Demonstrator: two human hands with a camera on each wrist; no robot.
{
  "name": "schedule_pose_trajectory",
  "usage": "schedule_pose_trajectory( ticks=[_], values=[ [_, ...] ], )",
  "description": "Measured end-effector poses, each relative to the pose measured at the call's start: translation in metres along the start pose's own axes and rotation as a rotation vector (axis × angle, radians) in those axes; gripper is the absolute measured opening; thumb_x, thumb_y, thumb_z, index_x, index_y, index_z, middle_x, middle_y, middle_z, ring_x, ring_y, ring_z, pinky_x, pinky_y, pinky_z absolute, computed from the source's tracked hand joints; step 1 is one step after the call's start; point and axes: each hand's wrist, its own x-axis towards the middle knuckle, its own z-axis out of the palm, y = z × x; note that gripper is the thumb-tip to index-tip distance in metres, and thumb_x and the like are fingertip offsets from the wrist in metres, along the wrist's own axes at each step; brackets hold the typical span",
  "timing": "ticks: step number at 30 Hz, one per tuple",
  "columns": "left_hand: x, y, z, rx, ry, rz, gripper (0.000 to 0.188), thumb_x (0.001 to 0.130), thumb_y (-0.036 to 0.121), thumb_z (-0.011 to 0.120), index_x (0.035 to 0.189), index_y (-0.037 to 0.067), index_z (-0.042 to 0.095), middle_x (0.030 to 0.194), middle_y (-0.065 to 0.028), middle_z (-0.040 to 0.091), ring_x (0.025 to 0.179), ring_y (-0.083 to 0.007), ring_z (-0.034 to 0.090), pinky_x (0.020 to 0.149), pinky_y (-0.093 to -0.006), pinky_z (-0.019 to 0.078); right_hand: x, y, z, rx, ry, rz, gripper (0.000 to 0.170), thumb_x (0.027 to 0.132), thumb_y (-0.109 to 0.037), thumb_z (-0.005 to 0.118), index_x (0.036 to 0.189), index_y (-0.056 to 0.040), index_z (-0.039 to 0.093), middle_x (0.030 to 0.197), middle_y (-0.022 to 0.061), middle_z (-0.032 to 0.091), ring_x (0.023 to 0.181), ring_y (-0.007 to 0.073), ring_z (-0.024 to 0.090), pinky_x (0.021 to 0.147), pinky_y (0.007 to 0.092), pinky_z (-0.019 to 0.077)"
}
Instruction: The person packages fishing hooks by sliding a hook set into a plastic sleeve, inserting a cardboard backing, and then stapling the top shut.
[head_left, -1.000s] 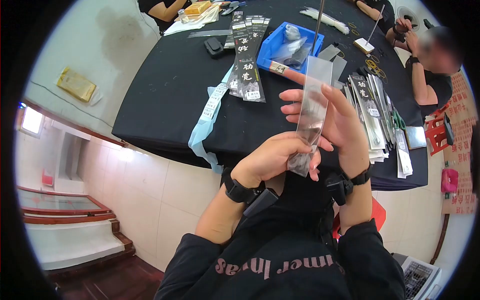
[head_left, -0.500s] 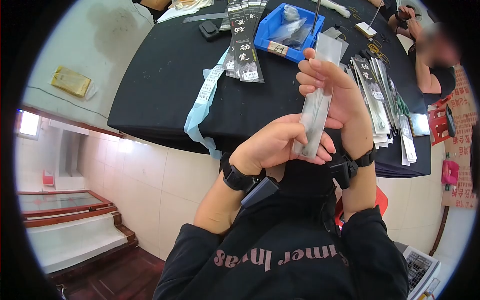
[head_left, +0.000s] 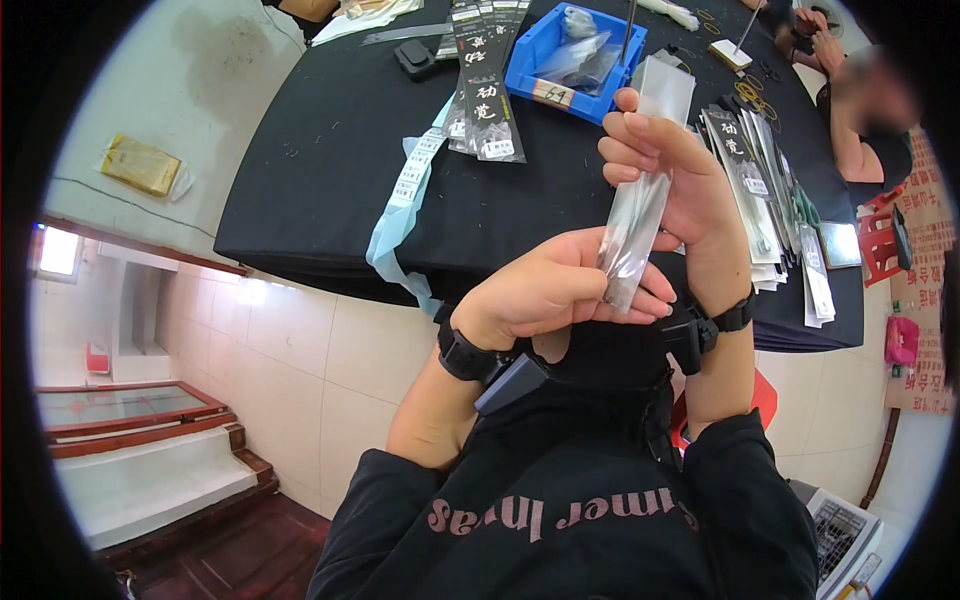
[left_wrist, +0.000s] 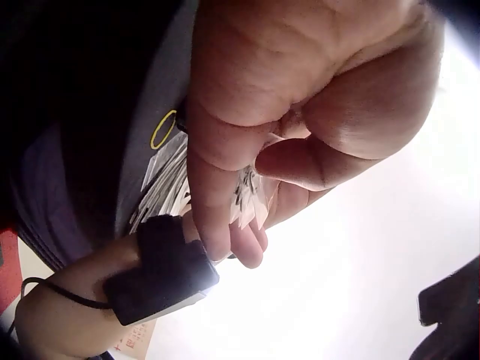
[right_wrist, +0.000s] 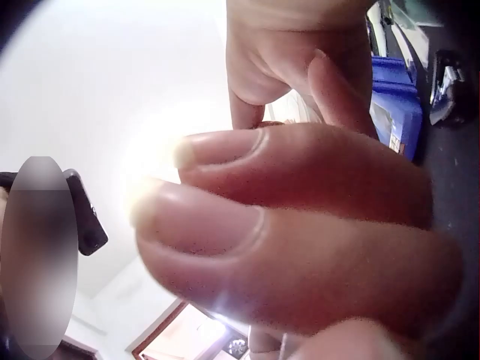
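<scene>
A long clear plastic sleeve [head_left: 636, 215] is held aslant above the wearer's lap. Near its lower end, the left hand [head_left: 560, 285] pinches it with the thumb on top and fingers beneath. Higher up, the right hand [head_left: 690, 185] grips the sleeve with curled fingers. Thin dark strands show through the sleeve [left_wrist: 247, 191] beside the left hand [left_wrist: 315, 97] in the left wrist view; what they are cannot be told. Large and close in the right wrist view are curled fingers of the right hand [right_wrist: 300, 202].
Beyond the hands, a blue bin [head_left: 555, 93] holds clear bags on the black-covered table [head_left: 320, 180]. Black printed packets [head_left: 485, 100] and a pale blue label strip [head_left: 400, 205] lie left of it. Stacked packets [head_left: 750, 200] and scissors lie right. Another person [head_left: 860, 110] sits at the right.
The right hand's spread fingers have curled round the sleeve. The sleeve leans further right at its top, and the left hand still pinches its lower end. The head view has shifted slightly.
</scene>
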Motion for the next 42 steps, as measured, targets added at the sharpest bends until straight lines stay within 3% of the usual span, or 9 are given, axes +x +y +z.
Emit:
schedule_pose_trajectory(
  ticks=[11, 18, 25, 27, 29, 30, 35, 38, 42],
  values=[
    [0.001, 0.003, -0.008, 0.042, -0.026, 0.034, 0.044, 0.089, 0.005, 0.048, 0.132, -0.008, 0.043, 0.117, -0.0228, 0.06, 0.109, -0.0298, 0.061, 0.101, -0.039, 0.045, -0.012, 0.008, 0.016, -0.049, -0.106, -0.002, 0.025, 0.083, -0.006, 0.066, 0.104, -0.0059, 0.055, 0.069, -0.0046, 0.044, 0.06, 0.0048, 0.041, 0.056, 0.0216, 0.0363],
    [-0.005, 0.006, 0.007, 0.189, 0.112, -0.029, 0.023, 0.093, 0.017, 0.056, 0.1, -0.005, 0.06, 0.079, -0.0091, 0.064, 0.073, -0.0177, 0.066, 0.071, -0.0272, 0.0528, -0.023, 0.022, 0.04, -0.359, -0.104, 0.06, 0.022, 0.081, -0.001, 0.07, 0.097, -0.0061, 0.057, 0.066, -0.0053, 0.052, 0.061, 0.0035, 0.053, 0.056, 0.0178, 0.0416],
    [-0.027, 0.001, 0.003, 0.24, 0.157, 0.022, 0.029, 0.101, 0.022, 0.043, 0.1, -0.004, 0.057, 0.079, -0.0088, 0.061, 0.074, -0.0189, 0.064, 0.073, -0.0324, 0.0545, -0.012, 0.025, 0.06, -0.613, -0.155, 0.195, 0.02, 0.079, -0.002, 0.071, 0.095, -0.0051, 0.058, 0.066, -0.0047, 0.053, 0.061, 0.003, 0.052, 0.055, 0.018, 0.0404],
    [-0.038, -0.005, 0.002, 0.253, 0.19, 0.09, 0.031, 0.102, 0.025, 0.041, 0.098, -0.002, 0.057, 0.079, -0.0071, 0.061, 0.075, -0.017, 0.064, 0.074, -0.0306, 0.053, -0.003, 0.029, 0.047, -0.688, -0.291, 0.253, 0.043, 0.079, -0.02, 0.076, 0.113, -0.0022, 0.056, 0.088, 0.005, 0.063, 0.081, 0.011, 0.062, 0.071, 0.0236, 0.048],
    [-0.044, -0.005, 0.0, 0.247, 0.284, 0.21, 0.034, 0.104, 0.027, 0.036, 0.093, 0.001, 0.055, 0.079, -0.0047, 0.059, 0.079, -0.0159, 0.063, 0.077, -0.0296, 0.0519, 0.011, 0.034, 0.043, -0.436, -0.429, 0.053, 0.079, 0.075, -0.042, 0.079, 0.134, -0.0019, 0.046, 0.122, 0.0137, 0.057, 0.112, 0.0198, 0.054, 0.094, 0.0347, 0.0432],
    [-0.049, -0.003, -0.002, 0.262, 0.334, 0.253, 0.033, 0.104, 0.027, 0.036, 0.092, 0.002, 0.055, 0.078, -0.0045, 0.059, 0.079, -0.0158, 0.063, 0.077, -0.0298, 0.0519, 0.019, 0.037, 0.034, -0.462, -0.424, 0.0, 0.103, 0.069, -0.057, 0.078, 0.145, -0.0026, 0.034, 0.142, 0.016, 0.041, 0.128, 0.0264, 0.041, 0.106, 0.0431, 0.0325],
    [-0.073, 0.007, -0.027, 0.304, 0.642, 0.499, 0.033, 0.103, 0.029, 0.034, 0.086, 0.005, 0.051, 0.069, -0.0041, 0.054, 0.07, -0.016, 0.061, 0.076, -0.0326, 0.054, 0.05, 0.033, 0.023, -1.286, -0.113, -0.225, 0.06, 0.081, -0.037, 0.072, 0.122, 0.0038, 0.056, 0.118, 0.016, 0.06, 0.107, 0.023, 0.058, 0.089, 0.0382, 0.0461],
    [-0.08, 0.011, -0.038, 0.259, 0.716, 0.597, 0.032, 0.102, 0.029, 0.037, 0.087, 0.006, 0.052, 0.068, -0.0028, 0.052, 0.067, -0.0147, 0.059, 0.075, -0.0342, 0.0542, 0.069, 0.048, 0.001, -1.597, 0.34, -0.039, 0.042, 0.079, -0.036, 0.075, 0.087, 0.0046, 0.067, 0.067, 0.0129, 0.065, 0.061, 0.0193, 0.064, 0.059, 0.032, 0.0493],
    [-0.083, 0.016, -0.039, 0.239, 0.753, 0.645, 0.029, 0.102, 0.028, 0.039, 0.089, 0.006, 0.054, 0.066, -0.0013, 0.049, 0.065, -0.0132, 0.057, 0.075, -0.0358, 0.0542, 0.078, 0.05, 0.0, -1.64, 0.329, 0.199, 0.044, 0.081, -0.04, 0.071, 0.073, 0.0034, 0.068, 0.065, 0.0069, 0.065, 0.054, 0.0125, 0.059, 0.052, 0.0253, 0.0466]
  ],
)
